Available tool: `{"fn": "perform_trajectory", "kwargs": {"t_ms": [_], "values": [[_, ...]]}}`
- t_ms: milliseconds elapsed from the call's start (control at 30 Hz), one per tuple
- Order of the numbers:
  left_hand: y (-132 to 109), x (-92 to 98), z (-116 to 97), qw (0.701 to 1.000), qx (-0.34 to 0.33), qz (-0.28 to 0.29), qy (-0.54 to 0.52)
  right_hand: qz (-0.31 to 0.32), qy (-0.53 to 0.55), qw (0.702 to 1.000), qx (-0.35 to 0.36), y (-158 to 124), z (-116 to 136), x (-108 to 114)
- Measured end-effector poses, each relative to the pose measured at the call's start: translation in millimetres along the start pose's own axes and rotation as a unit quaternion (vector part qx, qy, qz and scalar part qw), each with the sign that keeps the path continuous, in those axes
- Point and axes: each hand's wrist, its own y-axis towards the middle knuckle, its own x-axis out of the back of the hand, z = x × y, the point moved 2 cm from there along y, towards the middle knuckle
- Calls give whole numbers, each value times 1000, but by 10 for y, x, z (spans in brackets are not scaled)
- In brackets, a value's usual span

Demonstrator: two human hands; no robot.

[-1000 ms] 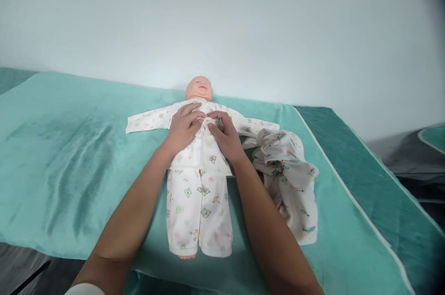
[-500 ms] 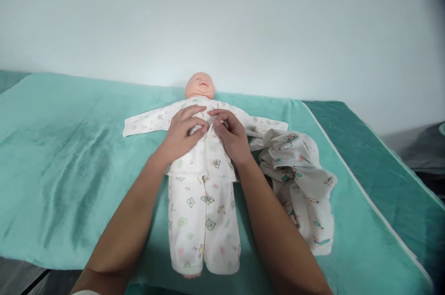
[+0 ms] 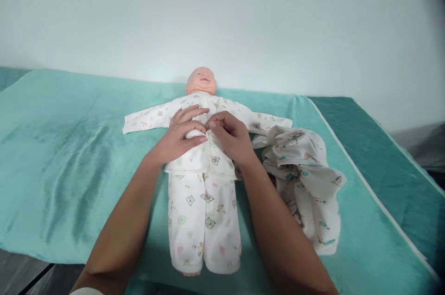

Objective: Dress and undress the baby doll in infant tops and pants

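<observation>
A baby doll [image 3: 201, 80] lies on its back in a white printed jacket [image 3: 187, 160] and matching trousers [image 3: 205, 221]. Its long sleeves stretch out to both sides, and a bit of one foot shows below a trouser leg. My left hand [image 3: 182, 133] rests on the jacket's chest, fingers extended, thumb apart from the index finger beside the front edge. Against it, my right hand [image 3: 232, 135] is closed, with thumb and index finger pinching the jacket's front edge at mid-chest. The fastening under my fingertips is hidden.
A crumpled white printed cloth garment [image 3: 306, 179] lies to the right of the doll, close to my right forearm. Under everything is a green plush blanket [image 3: 69, 170], with a darker green cover [image 3: 375, 147] at the right. A pale wall [image 3: 222, 17] rises behind.
My right fingertips have moved slightly down and left along the jacket front and closed into a pinch. The left hand has stayed nearly in place. The view has shifted a little.
</observation>
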Motion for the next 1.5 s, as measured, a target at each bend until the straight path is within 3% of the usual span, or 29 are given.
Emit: {"fn": "perform_trajectory", "kwargs": {"t_ms": [200, 300, 433, 533, 633, 700, 767, 867, 967, 1133, 1367, 1500], "values": [[31, -49, -49, 998, -5, -49, 26, 5, 82, 997, -1, 17, -46, 38], [39, -73, -37, 993, 21, -117, -19, -60, 109, 992, -18, 29, -98, 46], [22, -23, 94, 957, 98, -271, -39, -164, 104, 980, -52, 38, -132, 33], [-44, 137, 263, 923, 162, -350, -8, -226, 40, 971, -62, 51, -154, 130], [-158, 362, 480, 892, 234, -386, 23, -307, -75, 945, -86, 66, -233, 378], [-224, 466, 607, 881, 288, -367, 71, -333, -156, 922, -123, 77, -329, 537], [-251, 492, 667, 879, 313, -329, 144, -316, -216, 914, -138, 90, -436, 607], [-195, 395, 612, 894, 248, -279, 246, -253, -257, 931, -59, 97, -539, 523], [-88, 242, 531, 919, 165, -221, 283, -200, -260, 944, 23, 85, -578, 384], [9, 143, 617, 913, 191, -146, 330, -151, -310, 937, 46, 173, -655, 354], [-10, 205, 724, 900, 233, -169, 327, -118, -422, 899, 16, 324, -705, 407], [-35, 280, 770, 893, 278, -196, 296, -166, -422, 891, -22, 354, -874, 651]]}}
